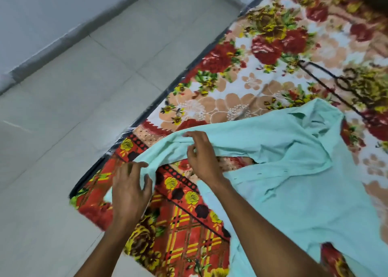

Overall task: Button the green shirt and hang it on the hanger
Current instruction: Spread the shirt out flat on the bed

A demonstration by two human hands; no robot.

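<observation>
A pale mint-green shirt (294, 171) of soft, slightly wrinkled woven cloth lies spread open on a bed, its collar (310, 119) toward the far right and its body running down to the lower right corner of the view. No label, brand or writing can be read on it. A row of small dark marks, either buttonholes or stitches, runs along one front edge near the middle; the buttons themselves are too small to make out. The front is unbuttoned, and a gap in the cloth shows the bedding beneath. One long strip of the shirt is lifted off the bed between two bare hands. The left hand (130, 188) has its fingers curled over the near end of that strip, holding the fabric against the palm. The right hand (201, 155) pinches the upper edge of the same strip between thumb and fingertips, its other fingers bent. Beyond the collar lies a thin black wire hanger (327, 87), flat on the bedding and just apart from the shirt. The bedspread (231, 66) is plush, printed with large red, peach and yellow flowers, with a red-and-yellow checked border nearest the viewer. To the left lies a floor of plain pale grey tiles (84, 87).
</observation>
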